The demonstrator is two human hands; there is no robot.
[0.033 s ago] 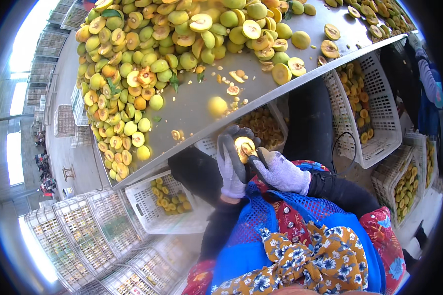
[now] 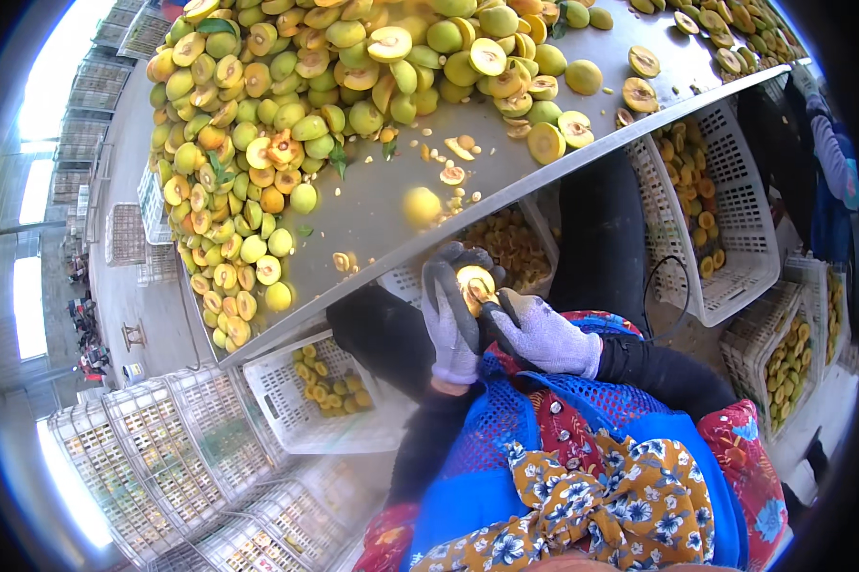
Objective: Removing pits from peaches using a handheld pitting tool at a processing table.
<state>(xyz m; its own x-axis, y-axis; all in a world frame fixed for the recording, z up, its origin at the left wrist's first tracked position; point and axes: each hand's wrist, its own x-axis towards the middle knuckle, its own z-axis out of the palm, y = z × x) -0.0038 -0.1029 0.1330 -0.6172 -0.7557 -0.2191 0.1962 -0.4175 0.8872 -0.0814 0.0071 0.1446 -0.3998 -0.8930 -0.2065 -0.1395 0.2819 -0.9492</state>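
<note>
My left hand (image 2: 451, 319), in a lilac glove with dark grey fingers, is closed around a halved yellow stone fruit (image 2: 475, 286). Its cut face is turned up, with the hollow and pit area showing. Against the fruit's right side press the bent fingers of my right hand (image 2: 542, 334), gloved the same way. Whatever those fingers grip is hidden. Both hands are in front of my body, just below the edge of a metal table (image 2: 372, 205). A large heap of whole and halved yellow-green fruit (image 2: 286, 124) covers its far left part.
Loose pits and scraps lie near one yellow fruit (image 2: 422, 206) by the table edge. Below stand white crates of fruit halves: one left (image 2: 286, 419), one under the edge, one right (image 2: 744, 229). Crates are stacked at lower left (image 2: 153, 458). Another person's sleeve (image 2: 829, 157) shows far right.
</note>
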